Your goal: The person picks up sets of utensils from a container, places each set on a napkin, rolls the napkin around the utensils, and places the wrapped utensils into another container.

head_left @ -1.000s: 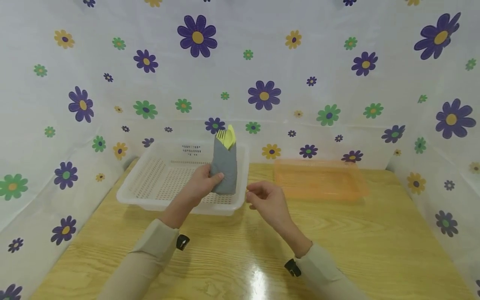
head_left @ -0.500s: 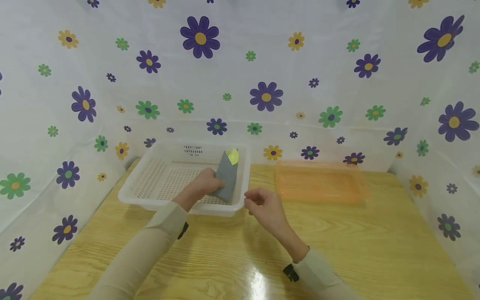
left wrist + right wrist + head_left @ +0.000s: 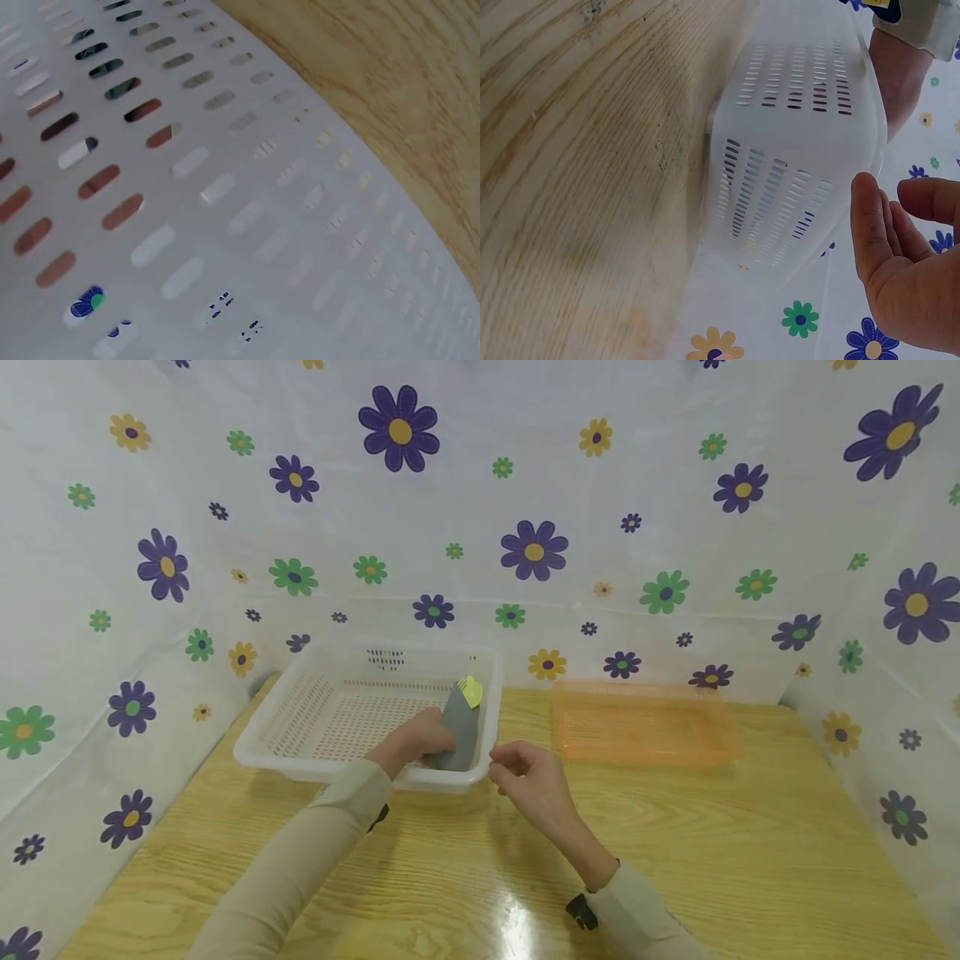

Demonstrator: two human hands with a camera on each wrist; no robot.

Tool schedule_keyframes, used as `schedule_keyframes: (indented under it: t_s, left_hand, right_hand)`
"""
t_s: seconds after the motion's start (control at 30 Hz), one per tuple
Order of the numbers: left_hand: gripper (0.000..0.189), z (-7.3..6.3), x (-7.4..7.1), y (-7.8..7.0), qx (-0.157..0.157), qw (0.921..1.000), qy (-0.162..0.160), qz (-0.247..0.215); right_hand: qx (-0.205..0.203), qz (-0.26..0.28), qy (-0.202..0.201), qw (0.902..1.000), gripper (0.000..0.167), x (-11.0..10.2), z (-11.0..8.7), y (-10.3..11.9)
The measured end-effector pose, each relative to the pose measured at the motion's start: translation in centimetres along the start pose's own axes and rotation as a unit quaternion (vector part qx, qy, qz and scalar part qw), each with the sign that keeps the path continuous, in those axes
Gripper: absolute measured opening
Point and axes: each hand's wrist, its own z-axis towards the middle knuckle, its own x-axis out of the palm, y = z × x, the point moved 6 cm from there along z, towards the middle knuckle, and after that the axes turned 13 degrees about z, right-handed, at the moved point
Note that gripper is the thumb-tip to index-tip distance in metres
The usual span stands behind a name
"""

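My left hand [image 3: 420, 737] grips a grey cloth cutlery pouch [image 3: 463, 735] low inside the white plastic basket [image 3: 300, 767], by its right wall. Yellow cutlery [image 3: 471, 692], with fork tines showing, sticks out of the pouch's far end. The fingertips of that hand are hidden behind the pouch and the basket's front. In the left wrist view the slotted basket wall [image 3: 195, 234] fills most of the picture. My right hand [image 3: 538, 789] hovers at the basket's right front corner, fingers loosely bent with nothing between them; in the right wrist view its fingertips come right at the rim.
An orange plastic tray [image 3: 645, 758] stands on the wooden table [image 3: 675, 852] to the right of the basket. Behind and on both sides hangs a white sheet [image 3: 450, 502] printed with flowers.
My left hand has lowered the cutlery pouch from above the basket down into its right side, tilting it away from upright. The right hand has stayed nearly still.
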Motion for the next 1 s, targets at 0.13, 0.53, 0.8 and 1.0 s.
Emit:
schedule_keyframes:
  t_s: [0.13, 0.53, 0.8, 1.0]
  left_hand:
    - [0.044, -0.03, 0.2, 0.08, 0.013, 0.9996, 0.023, 0.009]
    - [0.044, 0.28, 0.55, 0.54, 0.011, 0.9968, 0.079, 0.0]
    - [0.042, 0.63, 0.8, 0.53, 0.007, 0.9968, 0.055, 0.058]
    - [0.037, 0.85, 0.53, 0.45, 0.0, 0.9884, 0.029, 0.149]
  right_hand:
    - [0.009, -0.012, -0.006, 0.9999, 0.014, 0.03, -0.05, 0.04]
    - [-0.002, -0.021, -0.003, 0.9998, 0.019, -0.01, 0.07, -0.08]
    - [-0.003, -0.037, -0.004, 0.9993, 0.018, -0.13, 0.11, -0.68]
    - [-0.012, -0.057, -0.008, 0.9983, 0.017, -0.19, -0.01, -0.6]
